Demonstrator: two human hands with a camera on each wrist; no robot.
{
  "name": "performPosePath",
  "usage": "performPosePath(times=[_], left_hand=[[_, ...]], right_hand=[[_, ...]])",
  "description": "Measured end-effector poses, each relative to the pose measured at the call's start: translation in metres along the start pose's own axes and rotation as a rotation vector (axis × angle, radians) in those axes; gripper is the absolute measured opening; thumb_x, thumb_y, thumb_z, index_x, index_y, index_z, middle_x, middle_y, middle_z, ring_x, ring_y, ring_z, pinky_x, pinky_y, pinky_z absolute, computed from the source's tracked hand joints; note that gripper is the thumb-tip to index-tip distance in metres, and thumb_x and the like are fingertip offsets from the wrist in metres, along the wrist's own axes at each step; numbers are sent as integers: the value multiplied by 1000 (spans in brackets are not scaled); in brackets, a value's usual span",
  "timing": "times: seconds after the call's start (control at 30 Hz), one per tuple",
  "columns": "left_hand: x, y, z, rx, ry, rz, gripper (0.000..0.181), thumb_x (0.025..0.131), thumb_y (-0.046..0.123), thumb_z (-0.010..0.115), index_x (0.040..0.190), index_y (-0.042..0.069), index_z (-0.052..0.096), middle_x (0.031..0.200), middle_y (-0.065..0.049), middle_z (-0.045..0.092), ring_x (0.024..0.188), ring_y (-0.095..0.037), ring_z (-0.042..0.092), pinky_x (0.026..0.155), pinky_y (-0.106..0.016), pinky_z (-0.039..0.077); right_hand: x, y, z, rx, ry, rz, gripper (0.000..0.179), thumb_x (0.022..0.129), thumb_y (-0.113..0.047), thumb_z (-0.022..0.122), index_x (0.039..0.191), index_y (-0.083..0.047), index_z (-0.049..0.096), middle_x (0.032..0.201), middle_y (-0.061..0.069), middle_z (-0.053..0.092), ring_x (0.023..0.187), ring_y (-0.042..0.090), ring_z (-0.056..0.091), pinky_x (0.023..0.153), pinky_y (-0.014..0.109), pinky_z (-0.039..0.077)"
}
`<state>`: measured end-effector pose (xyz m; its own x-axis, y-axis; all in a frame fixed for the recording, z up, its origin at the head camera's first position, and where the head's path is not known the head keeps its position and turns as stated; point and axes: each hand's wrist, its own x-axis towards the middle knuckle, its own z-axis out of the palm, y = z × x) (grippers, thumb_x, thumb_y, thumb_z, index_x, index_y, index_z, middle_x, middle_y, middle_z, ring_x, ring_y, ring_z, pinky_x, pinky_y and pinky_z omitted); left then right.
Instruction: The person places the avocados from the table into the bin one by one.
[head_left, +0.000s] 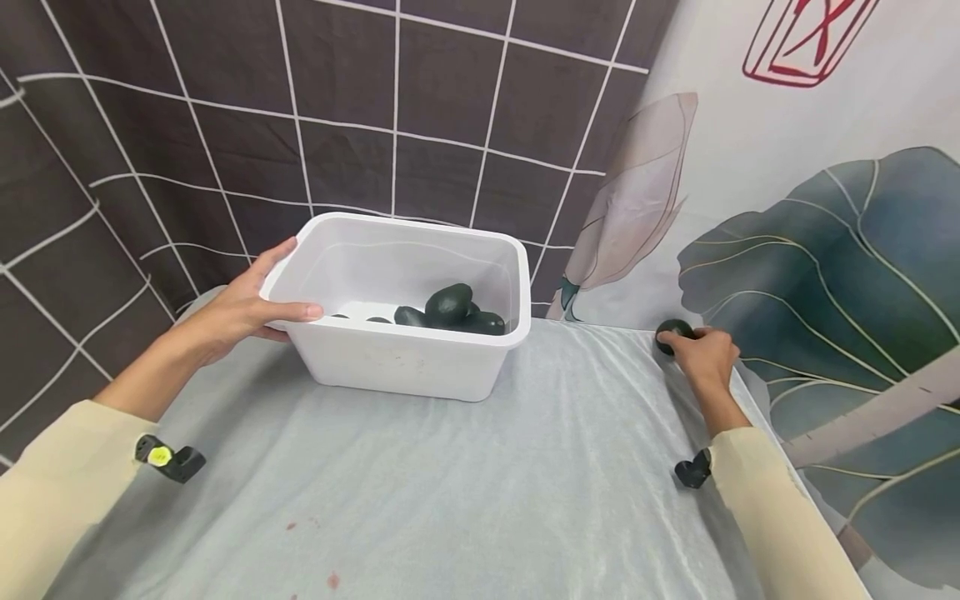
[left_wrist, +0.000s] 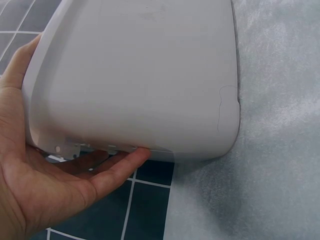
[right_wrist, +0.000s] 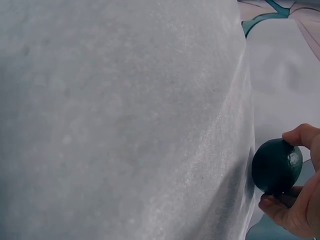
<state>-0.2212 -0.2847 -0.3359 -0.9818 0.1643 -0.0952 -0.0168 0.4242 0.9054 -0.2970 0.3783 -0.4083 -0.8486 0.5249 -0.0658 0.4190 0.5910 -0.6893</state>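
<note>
A white plastic tub (head_left: 405, 358) stands on the grey cloth. My left hand (head_left: 236, 312) grips its left end, thumb along the front rim and a finger at the back corner. From the left wrist view, the left hand's fingers (left_wrist: 120, 172) press against the tub's end wall. Several dark green avocados (head_left: 450, 304) lie inside, mostly toward the right; the front wall partly hides them. Far to the right, my right hand (head_left: 705, 358) holds another avocado (right_wrist: 276, 166) between thumb and fingers, by the cloth's back right corner. Whether that avocado touches the cloth, I cannot tell.
Grey cloth (head_left: 450, 483) covers the table, with small reddish spots near the front. A dark curtain with white grid lines (head_left: 337, 158) hangs right behind the tub. On the right hangs a leaf-patterned curtain (head_left: 825, 275) close to the table edge.
</note>
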Motion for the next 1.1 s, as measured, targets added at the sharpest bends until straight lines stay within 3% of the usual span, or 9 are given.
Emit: performPosePath(times=[0.57,1.1], left_hand=[[2,-1,1,-3,-1,-3,120,102,23,79,183,37,-8,185,-25,22,156,-43,40,101,-60,60],[2,0,0,3,3,-5,120,102,23,80,183,37,-8,185,-23,21,154,-40,41,100,-58,61]], right_hand=[[-10,-5,3,25,35,-71,76,103,-46,75,158,4,61,163,29,58,159,46,34,129,69,34],[-20,-20,7,78,65,-154,82,101,-46,75,167,-3,53,169,25,56,162,44,33,132,67,31]])
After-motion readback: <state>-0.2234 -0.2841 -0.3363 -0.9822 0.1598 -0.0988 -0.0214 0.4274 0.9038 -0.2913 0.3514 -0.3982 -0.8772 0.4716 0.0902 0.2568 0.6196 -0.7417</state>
